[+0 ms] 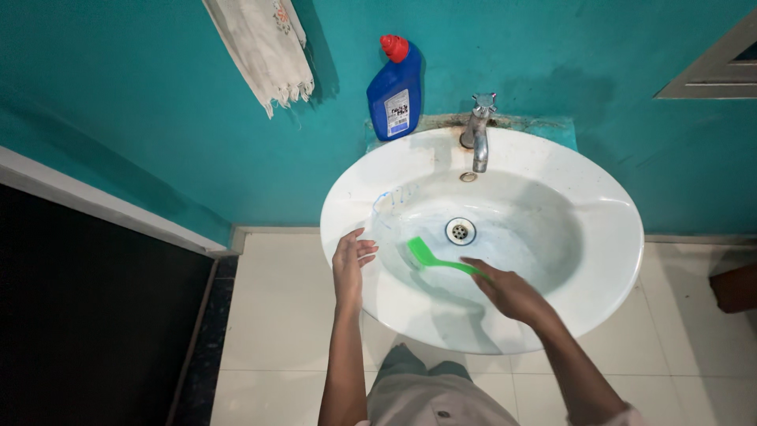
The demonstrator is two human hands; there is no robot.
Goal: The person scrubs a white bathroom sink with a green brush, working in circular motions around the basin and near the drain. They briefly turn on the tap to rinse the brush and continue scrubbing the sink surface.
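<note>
Where teal walls meet white floor tiles, a white oval sink (607, 237) stands. The right hand (509, 292) grasps a green brush (430, 258) inside the basin, its long axis pointing up-left, head beside the drain (460, 230). The left hand (351, 264) rests released on the rim.

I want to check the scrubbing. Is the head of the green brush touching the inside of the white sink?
Touching. The head view shows the right hand holding the green brush, its head pressed on the white sink basin with no visible gap.
</note>
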